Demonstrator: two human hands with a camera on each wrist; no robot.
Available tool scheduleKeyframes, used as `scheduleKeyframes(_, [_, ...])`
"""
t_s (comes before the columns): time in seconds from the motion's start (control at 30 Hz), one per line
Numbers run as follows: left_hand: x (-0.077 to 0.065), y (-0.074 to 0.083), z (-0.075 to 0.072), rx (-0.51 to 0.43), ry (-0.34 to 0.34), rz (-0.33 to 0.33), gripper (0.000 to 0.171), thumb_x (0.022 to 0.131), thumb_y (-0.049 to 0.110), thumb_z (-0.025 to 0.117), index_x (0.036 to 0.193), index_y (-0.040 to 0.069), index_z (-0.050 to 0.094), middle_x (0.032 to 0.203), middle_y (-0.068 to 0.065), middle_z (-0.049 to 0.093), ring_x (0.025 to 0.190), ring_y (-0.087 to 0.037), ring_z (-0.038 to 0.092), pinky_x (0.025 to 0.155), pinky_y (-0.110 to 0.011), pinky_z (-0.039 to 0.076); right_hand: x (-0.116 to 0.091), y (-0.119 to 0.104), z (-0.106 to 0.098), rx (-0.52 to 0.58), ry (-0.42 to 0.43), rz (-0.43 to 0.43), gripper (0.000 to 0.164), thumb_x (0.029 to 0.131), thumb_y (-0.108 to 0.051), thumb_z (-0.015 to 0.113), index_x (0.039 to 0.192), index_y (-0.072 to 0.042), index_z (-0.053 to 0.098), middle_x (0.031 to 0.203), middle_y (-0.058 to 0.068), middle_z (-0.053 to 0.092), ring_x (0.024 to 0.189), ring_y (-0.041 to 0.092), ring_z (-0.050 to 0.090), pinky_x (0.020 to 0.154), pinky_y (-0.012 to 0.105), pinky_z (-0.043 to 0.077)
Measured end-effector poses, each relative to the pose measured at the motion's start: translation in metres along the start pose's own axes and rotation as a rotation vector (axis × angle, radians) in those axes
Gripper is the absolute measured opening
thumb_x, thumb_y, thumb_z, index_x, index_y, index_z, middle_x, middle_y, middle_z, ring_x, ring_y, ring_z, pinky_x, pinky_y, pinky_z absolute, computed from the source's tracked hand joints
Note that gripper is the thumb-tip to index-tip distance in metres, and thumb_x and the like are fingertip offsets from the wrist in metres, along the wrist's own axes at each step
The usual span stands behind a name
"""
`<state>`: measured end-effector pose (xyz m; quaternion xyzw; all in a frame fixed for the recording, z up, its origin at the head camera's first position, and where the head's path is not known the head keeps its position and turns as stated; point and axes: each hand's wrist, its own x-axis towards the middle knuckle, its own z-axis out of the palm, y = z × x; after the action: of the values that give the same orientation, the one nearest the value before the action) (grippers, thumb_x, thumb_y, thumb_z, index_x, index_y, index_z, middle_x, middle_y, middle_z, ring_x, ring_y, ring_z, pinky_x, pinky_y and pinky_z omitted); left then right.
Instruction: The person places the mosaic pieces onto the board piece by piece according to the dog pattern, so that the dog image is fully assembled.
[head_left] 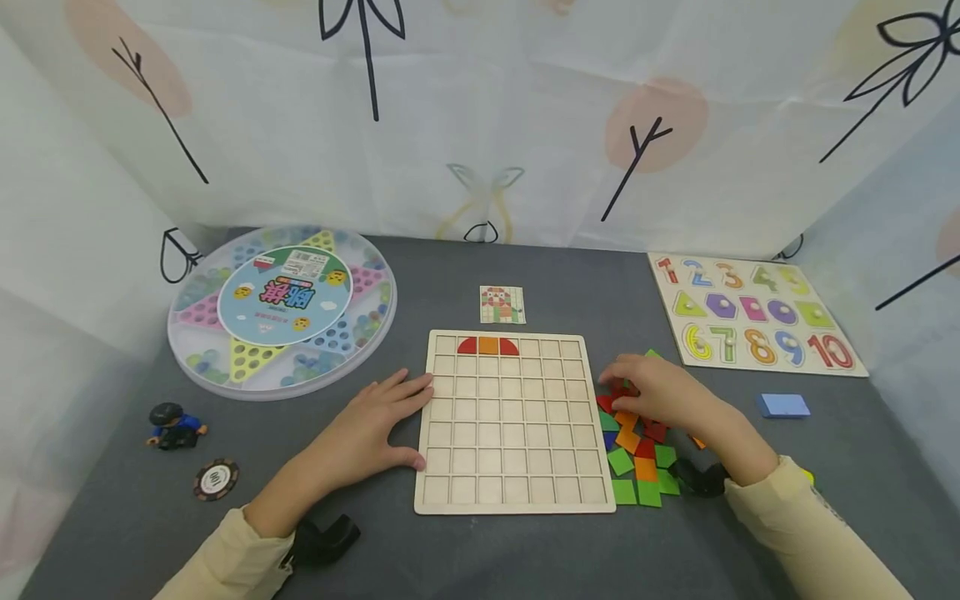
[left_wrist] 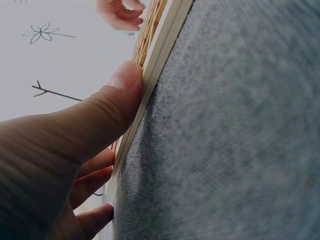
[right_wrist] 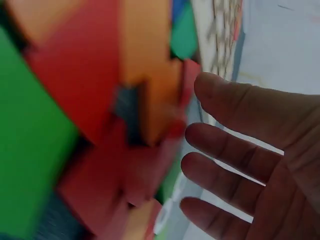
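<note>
A wooden grid board lies on the dark cloth. In its top row an orange square tile sits between two red quarter-round tiles. My left hand touches the board's left edge with thumb and fingertips spread along it; the left wrist view shows the thumb against the wooden side. Over the pile of coloured tiles at the board's right is my right hand. In the right wrist view its fingers are extended beside red and orange tiles, with no tile visibly held.
Behind the board lies a small picture card. A round game board stands back left, above a toy figure and a round chip. At right are a number puzzle and a blue block.
</note>
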<state>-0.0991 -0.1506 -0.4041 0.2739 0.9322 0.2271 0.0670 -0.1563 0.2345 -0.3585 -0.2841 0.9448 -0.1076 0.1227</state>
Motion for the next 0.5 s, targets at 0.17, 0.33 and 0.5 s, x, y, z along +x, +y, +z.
scheduleKeyframes(0.17, [0.0005,0.0008,-0.0001,-0.001,-0.005,-0.002,0.091,0.062,0.055,0.068,0.138,0.016,0.035,0.144,0.003,0.027,0.134,-0.028,0.017,0.100,-0.058,0.020,-0.0027,0.0030,0.0079,-0.020,0.003,0.048,0.025,0.078,-0.019,0.069,0.102,-0.012,0.064,0.088,-0.003,0.054,0.068,0.006,0.048,0.063,0.025,0.045])
scheduleKeyframes(0.33, [0.0006,0.0012,-0.0004,-0.002,-0.012,-0.008,0.091,0.063,0.055,0.068,0.138,0.016,0.035,0.145,0.003,0.027,0.134,-0.028,0.017,0.101,-0.057,0.020,-0.0049,0.0067,0.0067,-0.049,0.003,0.060,0.026,0.078,-0.013,0.067,0.103,-0.009,0.065,0.095,0.003,0.056,0.072,0.011,0.050,0.066,0.029,0.048])
scheduleKeyframes(0.5, [0.0009,0.0006,-0.0007,-0.002,-0.012,-0.014,0.091,0.062,0.055,0.068,0.138,0.016,0.035,0.145,0.003,0.027,0.134,-0.028,0.017,0.100,-0.058,0.020,-0.0033,0.0098,0.0043,-0.066,0.015,0.058,0.023,0.079,-0.012,0.067,0.101,-0.010,0.066,0.096,0.004,0.058,0.076,0.015,0.054,0.069,0.034,0.049])
